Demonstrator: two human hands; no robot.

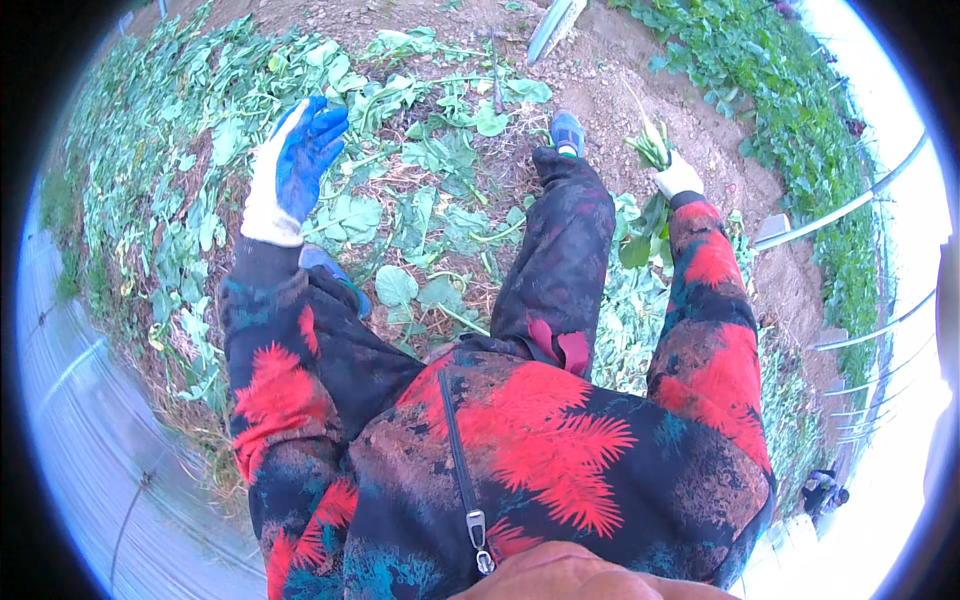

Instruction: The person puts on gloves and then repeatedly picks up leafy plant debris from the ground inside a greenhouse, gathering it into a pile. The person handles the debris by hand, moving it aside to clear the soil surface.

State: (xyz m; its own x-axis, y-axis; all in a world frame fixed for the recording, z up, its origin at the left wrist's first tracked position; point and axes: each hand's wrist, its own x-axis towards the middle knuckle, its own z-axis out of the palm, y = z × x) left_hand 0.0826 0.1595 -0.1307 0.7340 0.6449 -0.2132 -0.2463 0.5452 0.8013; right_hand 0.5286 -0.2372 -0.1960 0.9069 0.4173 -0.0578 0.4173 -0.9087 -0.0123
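My left hand (301,161), in a white knit glove with a blue-coated palm, is raised over the leafy bed. Its palm is turned inward, its fingers are apart, and it holds nothing. Off to the right, my right hand (679,176) wears a similar glove and grips a leafy root plant (657,142) around its green stems. The plant's thin pale root points up and away over bare soil, while broad green leaves hang below the wrist. Flattened green plants (442,157) with large leaves lie on dry straw between my two shoes.
A thin dark rod (496,71) lies ahead of my feet. Beyond it stands a grey post (555,30). Metal hoops (840,214) and concrete blocks (772,226) line the right, beside a growing green row (780,90). Plastic sheeting (97,420) borders the left. Another person (821,493) is at lower right.
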